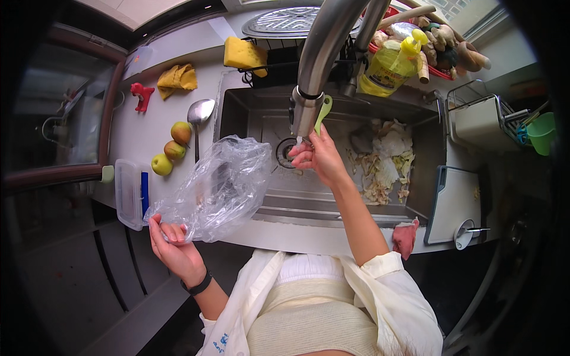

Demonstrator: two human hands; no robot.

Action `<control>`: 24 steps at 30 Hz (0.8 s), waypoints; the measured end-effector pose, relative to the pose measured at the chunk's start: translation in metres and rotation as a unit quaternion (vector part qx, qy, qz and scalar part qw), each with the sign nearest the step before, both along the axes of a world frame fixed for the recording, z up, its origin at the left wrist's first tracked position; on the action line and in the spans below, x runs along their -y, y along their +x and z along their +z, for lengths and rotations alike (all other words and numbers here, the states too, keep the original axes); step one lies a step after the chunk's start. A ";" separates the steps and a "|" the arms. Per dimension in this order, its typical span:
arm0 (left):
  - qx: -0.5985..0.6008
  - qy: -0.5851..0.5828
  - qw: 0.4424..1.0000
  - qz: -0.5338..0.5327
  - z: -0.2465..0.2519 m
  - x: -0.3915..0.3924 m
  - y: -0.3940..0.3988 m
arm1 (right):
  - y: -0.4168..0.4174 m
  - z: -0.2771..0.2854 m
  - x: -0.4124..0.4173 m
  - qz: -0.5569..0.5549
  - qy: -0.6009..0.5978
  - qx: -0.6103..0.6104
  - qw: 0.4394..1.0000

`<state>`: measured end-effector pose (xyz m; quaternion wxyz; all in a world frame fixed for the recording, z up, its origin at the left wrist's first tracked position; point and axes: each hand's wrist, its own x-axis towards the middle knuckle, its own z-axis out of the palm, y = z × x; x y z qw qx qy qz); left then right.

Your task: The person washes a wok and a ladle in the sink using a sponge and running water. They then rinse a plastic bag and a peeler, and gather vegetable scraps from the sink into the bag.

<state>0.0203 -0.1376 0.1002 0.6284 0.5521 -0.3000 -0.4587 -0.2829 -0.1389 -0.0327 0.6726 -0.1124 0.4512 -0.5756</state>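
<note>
My left hand [171, 244] grips the gathered end of a clear plastic bag [236, 178], which spreads over the counter and the sink's left edge. Under the faucet spout [307, 111], my right hand [318, 153] holds a tool by its light green handle [324, 111]; the tool's working end is hidden by the fingers. Water comes from the spout onto the fingers. Below lies the stainless steel sink [303, 196], its drain [287, 152] just left of the right hand. A heap of vegetable peels and scraps [385, 164] lies at the sink's right side.
On the left counter are several green-brown fruits [174, 150], a metal ladle [200, 111], a yellow cloth [178, 80] and a plastic container [129, 193]. A yellow sponge [245, 55] and dish soap bottle [389, 66] stand behind the sink. A cutting board [454, 204] lies right.
</note>
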 end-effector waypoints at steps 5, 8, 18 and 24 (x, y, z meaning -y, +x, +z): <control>-0.048 0.010 0.999 -0.010 -0.004 -0.002 -0.004 | 0.016 -0.015 0.001 0.028 0.010 -0.017 0.999; -0.098 0.024 0.994 -0.028 -0.008 -0.004 -0.006 | 0.020 -0.023 -0.005 0.015 -0.015 0.015 1.000; -0.079 0.004 0.997 -0.009 -0.011 -0.005 0.015 | 0.019 -0.017 -0.013 0.012 -0.028 0.048 0.998; -0.077 0.000 0.997 -0.006 -0.013 -0.007 0.019 | 0.020 -0.004 -0.009 0.001 -0.040 0.080 0.996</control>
